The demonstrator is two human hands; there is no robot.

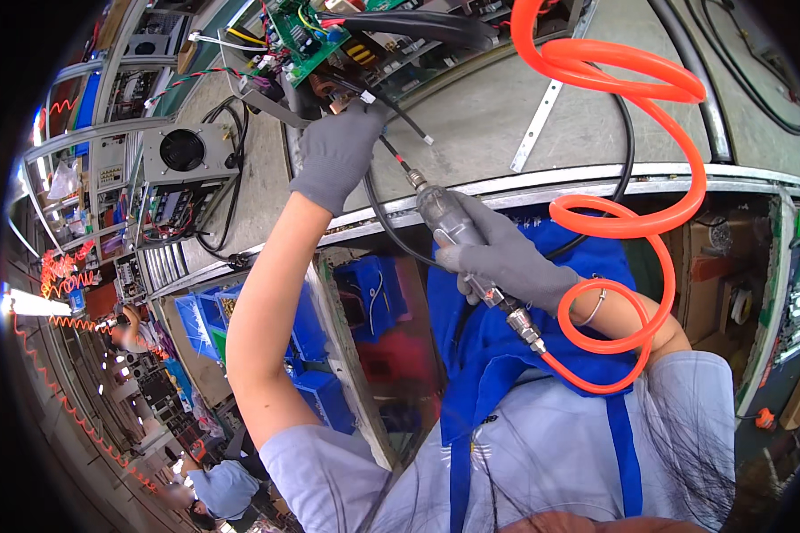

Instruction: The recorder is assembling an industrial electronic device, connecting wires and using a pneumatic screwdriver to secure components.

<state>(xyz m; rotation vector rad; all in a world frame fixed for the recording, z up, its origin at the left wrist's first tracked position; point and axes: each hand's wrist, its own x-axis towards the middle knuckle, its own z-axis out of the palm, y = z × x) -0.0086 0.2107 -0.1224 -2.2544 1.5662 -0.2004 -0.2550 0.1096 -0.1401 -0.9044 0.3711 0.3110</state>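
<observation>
Grey metal forms the top of the workbench (471, 147), which carries the work along the bench's far side. An open electronics chassis (427, 55) lies there, its internals exposed, probably to give access for both hands and tool. Orange coiled air hose (695, 169) loops down at the right to the rear coupling of the pneumatic screwdriver (451, 216); the coils presumably supply slack, so the tool can be angled freely.

The right hand (516, 258), in a grey glove, is closed around the screwdriver body (the thumb and fingers wrap the barrel, clear of the hose coupling). The tool slants up and left, its nose toward the chassis, over the bench's front edge. The left hand (342, 147), likewise gloved, is at the chassis's near-left side with fingers curled, seemingly to steady a part; whether they close on anything cannot be told, as the glove hides the contact.

A green circuit board (307, 62) sits just beyond that hand, with wires around it. The driver bit (393, 151), slim and red-banded, points toward the left hand; its tip is unclear.
</observation>
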